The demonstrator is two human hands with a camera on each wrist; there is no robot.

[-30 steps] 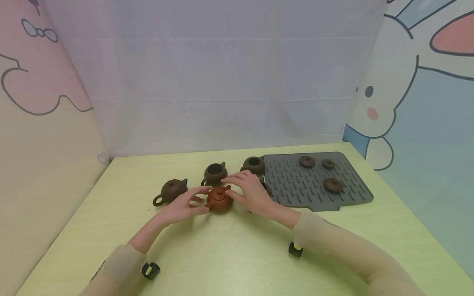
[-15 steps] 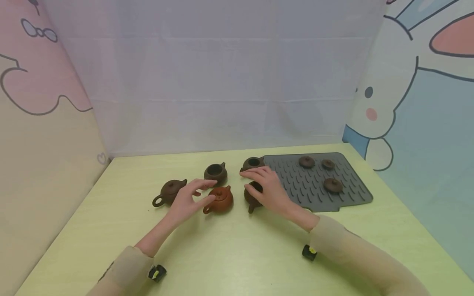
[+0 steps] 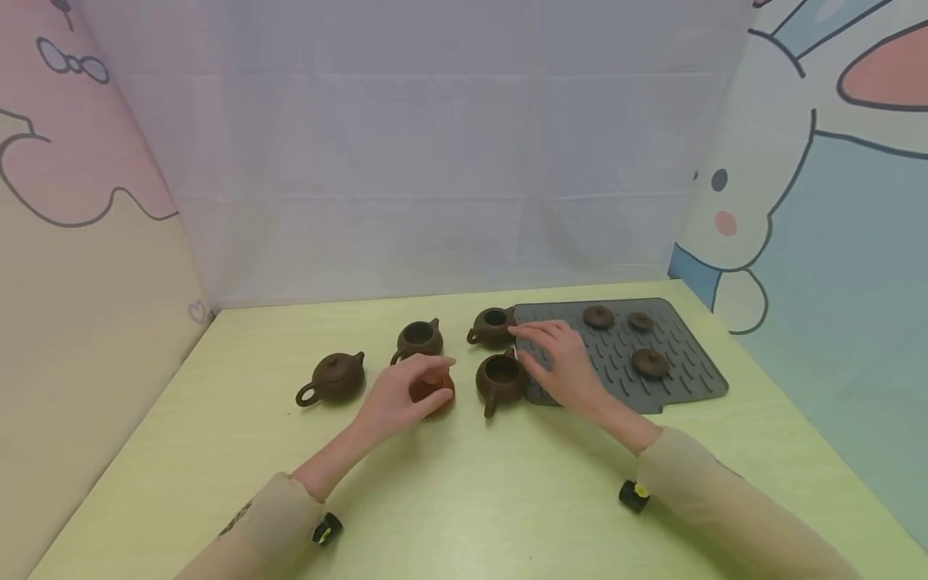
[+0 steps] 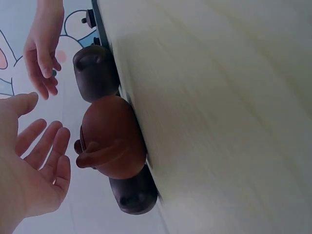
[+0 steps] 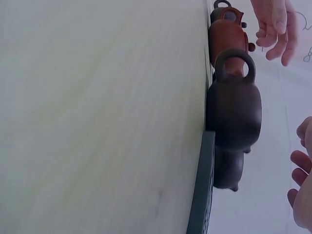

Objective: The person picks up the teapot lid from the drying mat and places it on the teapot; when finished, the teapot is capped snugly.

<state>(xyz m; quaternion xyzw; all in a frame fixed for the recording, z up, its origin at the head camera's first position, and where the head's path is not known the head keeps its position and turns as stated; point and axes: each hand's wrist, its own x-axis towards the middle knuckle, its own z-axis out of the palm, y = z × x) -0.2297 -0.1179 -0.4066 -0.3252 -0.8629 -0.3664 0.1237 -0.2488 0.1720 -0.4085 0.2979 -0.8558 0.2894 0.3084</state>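
My left hand point(image 3: 399, 395) hovers over a reddish-brown teapot point(image 4: 114, 139), fingers spread and slightly bent. In the left wrist view a gap shows between it and the teapot, whose lid is on. To the right, my right hand point(image 3: 565, 362) hangs in the air with loose fingers, holding nothing. Just left of it stands a dark lidless teapot point(image 3: 500, 395), its handle facing me. Behind that is another dark lidless teapot point(image 3: 496, 332). A third lidless one point(image 3: 435, 346) stands behind the reddish teapot, partly covered by my left hand.
A dark teapot with its lid on point(image 3: 339, 382) stands at the left. On the grey ridged mat point(image 3: 689, 379) at the right lie three dark lids, one at the back left point(image 3: 598, 316), a small one point(image 3: 641, 321) and a nearer one point(image 3: 651, 363). Cloth walls enclose the table.
My right hand has left the reddish teapot and moved right, past the front dark teapot to the mat's edge. My left hand has shifted right, from beside the reddish teapot to above it.
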